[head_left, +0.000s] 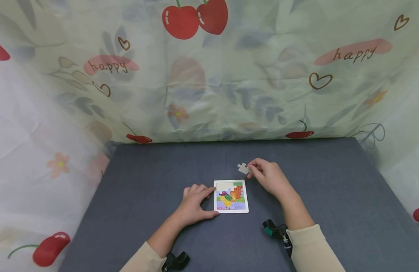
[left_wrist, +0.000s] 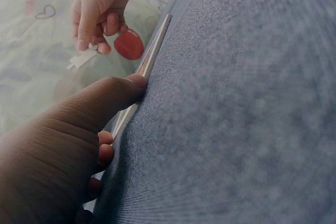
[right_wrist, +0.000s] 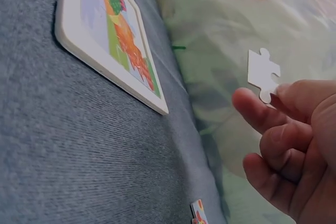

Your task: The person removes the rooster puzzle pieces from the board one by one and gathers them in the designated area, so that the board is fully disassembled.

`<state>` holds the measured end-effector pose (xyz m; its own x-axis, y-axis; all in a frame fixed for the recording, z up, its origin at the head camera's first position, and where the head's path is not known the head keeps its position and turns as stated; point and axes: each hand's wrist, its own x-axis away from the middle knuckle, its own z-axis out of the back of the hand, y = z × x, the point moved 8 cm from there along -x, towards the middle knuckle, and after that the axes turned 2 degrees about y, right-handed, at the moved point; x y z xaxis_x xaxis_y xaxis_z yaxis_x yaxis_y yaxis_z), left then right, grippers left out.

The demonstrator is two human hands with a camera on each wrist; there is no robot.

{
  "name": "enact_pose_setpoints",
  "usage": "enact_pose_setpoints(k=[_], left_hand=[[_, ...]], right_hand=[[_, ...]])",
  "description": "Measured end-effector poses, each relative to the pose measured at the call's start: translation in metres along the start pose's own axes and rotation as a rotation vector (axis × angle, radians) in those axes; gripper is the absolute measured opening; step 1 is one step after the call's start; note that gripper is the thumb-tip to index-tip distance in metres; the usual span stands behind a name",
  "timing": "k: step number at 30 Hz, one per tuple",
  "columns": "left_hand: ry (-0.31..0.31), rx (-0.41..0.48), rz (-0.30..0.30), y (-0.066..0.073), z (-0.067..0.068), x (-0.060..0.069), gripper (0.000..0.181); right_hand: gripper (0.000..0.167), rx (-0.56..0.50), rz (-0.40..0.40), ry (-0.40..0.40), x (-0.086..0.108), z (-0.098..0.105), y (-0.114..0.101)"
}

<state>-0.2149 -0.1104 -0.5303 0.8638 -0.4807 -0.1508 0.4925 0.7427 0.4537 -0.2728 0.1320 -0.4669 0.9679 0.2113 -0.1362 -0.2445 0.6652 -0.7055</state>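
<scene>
A square jigsaw puzzle [head_left: 246, 204] with a pale frame lies flat on the table, its picture a colourful bird. Bare backing shows along the upper left of its inside. My left hand [head_left: 193, 204] touches the frame's left side, thumb by the lower-left corner and index finger higher up, both fairly straight. Above the table, just beyond the puzzle's upper-right corner, my right hand [head_left: 269, 176] pinches a puzzle piece [right_wrist: 261, 72] between thumb and index finger. The piece shows a plain pale face in the head view, and its knobs stick out past the fingertips.
Dark grey cloth covers the table [head_left: 145, 181]. A small piece with a printed pattern [right_wrist: 198, 212] lies at the bottom of the right wrist view. Patterned curtain [head_left: 209, 94] hangs behind the table's far edge and along both sides. Black wrist devices [head_left: 278, 233] sit at both sleeves.
</scene>
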Motion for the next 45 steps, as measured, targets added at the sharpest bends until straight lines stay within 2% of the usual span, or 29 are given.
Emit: enact_pose_setpoints(k=[8, 15, 20, 28, 38, 45], left_hand=[[0.005, 0.0, 0.001, 0.001, 0.001, 0.0, 0.077], [0.01, 0.004, -0.004, 0.0, 0.001, 0.0, 0.076], [0.004, 0.004, -0.005, -0.001, 0.001, -0.001, 0.074], [-0.003, 0.005, -0.004, -0.001, 0.001, -0.002, 0.073], [0.008, 0.001, -0.012, -0.001, 0.0, 0.0, 0.073], [0.016, 0.008, -0.021, -0.001, -0.001, 0.001, 0.072]], right_hand=[[0.02, -0.104, -0.048, 0.009, -0.001, 0.005, 0.007], [0.018, -0.134, -0.058, 0.012, -0.001, 0.005, 0.008], [0.015, -0.13, -0.037, -0.018, -0.001, -0.002, 0.006], [0.015, -0.163, 0.005, 0.002, 0.001, 0.002, 0.002], [0.014, -0.287, -0.041, -0.069, -0.001, 0.006, 0.01], [0.008, -0.319, -0.071, -0.036, 0.002, 0.015, 0.017]])
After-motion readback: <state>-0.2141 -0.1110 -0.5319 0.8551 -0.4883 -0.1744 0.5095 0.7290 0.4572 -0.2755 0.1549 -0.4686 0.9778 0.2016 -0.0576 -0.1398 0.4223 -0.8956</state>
